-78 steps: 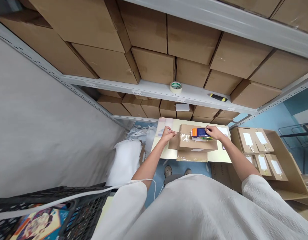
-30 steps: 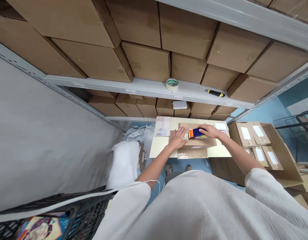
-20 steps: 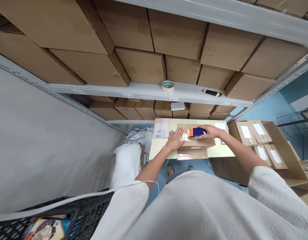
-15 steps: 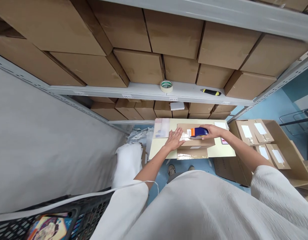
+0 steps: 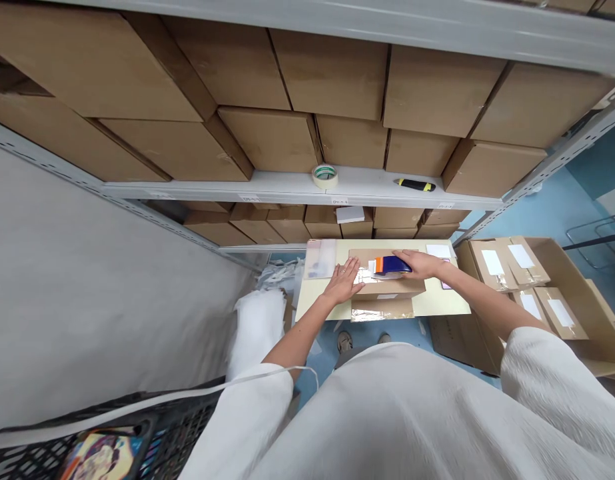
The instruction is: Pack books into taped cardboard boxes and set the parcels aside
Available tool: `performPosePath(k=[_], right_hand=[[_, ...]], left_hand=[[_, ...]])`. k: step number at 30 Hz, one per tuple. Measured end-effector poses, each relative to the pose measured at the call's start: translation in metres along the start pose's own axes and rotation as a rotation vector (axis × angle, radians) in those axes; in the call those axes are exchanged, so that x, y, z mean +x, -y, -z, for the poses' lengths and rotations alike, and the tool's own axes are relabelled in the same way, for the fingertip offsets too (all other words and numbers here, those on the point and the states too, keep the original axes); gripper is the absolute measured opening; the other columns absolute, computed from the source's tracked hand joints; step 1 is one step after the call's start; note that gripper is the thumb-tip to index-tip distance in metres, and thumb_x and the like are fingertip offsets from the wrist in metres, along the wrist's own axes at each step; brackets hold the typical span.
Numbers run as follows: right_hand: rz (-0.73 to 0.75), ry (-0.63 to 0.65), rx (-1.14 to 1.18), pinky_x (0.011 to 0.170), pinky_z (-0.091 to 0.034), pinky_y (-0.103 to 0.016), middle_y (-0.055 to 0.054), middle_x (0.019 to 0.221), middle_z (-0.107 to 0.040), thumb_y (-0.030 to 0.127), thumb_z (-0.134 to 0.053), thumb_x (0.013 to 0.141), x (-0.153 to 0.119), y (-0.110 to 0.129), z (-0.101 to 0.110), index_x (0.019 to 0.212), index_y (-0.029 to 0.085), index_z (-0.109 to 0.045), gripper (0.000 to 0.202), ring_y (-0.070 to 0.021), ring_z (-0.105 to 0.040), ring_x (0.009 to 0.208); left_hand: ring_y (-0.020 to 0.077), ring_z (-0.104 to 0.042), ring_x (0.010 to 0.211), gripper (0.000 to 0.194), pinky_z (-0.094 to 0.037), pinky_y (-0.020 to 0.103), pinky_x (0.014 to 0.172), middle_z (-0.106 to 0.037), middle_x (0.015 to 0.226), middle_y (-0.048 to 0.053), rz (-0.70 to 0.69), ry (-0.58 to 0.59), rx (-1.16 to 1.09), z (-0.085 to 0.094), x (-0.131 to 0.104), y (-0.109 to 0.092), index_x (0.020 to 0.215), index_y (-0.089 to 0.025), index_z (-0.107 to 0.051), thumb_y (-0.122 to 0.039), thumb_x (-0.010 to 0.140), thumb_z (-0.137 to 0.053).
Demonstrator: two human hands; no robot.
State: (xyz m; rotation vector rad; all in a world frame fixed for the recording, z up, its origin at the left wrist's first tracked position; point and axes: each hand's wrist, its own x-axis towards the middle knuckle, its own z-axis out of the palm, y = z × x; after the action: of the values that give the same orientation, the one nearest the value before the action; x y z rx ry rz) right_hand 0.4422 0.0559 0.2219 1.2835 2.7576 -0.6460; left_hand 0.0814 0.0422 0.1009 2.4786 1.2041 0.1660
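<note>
A blue and orange tape dispenser (image 5: 394, 265) sits on top of a cardboard box (image 5: 400, 287), on a pale table (image 5: 440, 306), its orange end toward 9 o'clock. The right hand (image 5: 417, 263) is clamped around the dispenser's 3 o'clock end; the left hand (image 5: 344, 281), fingers spread, rests on the box's 9 o'clock end. On the shelf (image 5: 360, 184) beyond, a tape roll (image 5: 325, 176) lies toward 11 o'clock and a knife (image 5: 415, 185) toward 1.

left grip (image 5: 343, 283) spread flat, right grip (image 5: 420, 264) curled
</note>
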Motion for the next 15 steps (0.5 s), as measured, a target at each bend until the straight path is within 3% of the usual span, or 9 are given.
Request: performPosePath(k=[9, 15], right_hand=[[-0.015, -0.096, 0.080, 0.108, -0.056, -0.048, -0.018, 0.144, -0.069, 0.034, -0.074, 0.093, -0.005, -0.001, 0.001, 0.155, 0.020, -0.054, 0.067, -0.0344, -0.069, 0.128], [-0.008, -0.076, 0.086, 0.108, -0.055, -0.048, -0.018, 0.141, -0.070, 0.035, -0.073, 0.093, -0.018, -0.011, 0.009, 0.154, 0.021, -0.057, 0.065, -0.0348, -0.069, 0.127]], left_hand=[[0.0301, -0.010, 0.172, 0.087, -0.015, 0.058, 0.137, -0.013, 0.185, 0.012, 0.008, 0.020, 0.000, 0.002, 0.000, 0.001, 0.179, -0.024, -0.003, -0.065, 0.110, -0.036], [0.0304, -0.008, 0.172, 0.087, -0.013, 0.060, 0.137, -0.012, 0.185, 0.013, 0.019, 0.037, -0.004, 0.005, 0.000, -0.001, 0.179, -0.023, -0.002, -0.065, 0.110, -0.036]])
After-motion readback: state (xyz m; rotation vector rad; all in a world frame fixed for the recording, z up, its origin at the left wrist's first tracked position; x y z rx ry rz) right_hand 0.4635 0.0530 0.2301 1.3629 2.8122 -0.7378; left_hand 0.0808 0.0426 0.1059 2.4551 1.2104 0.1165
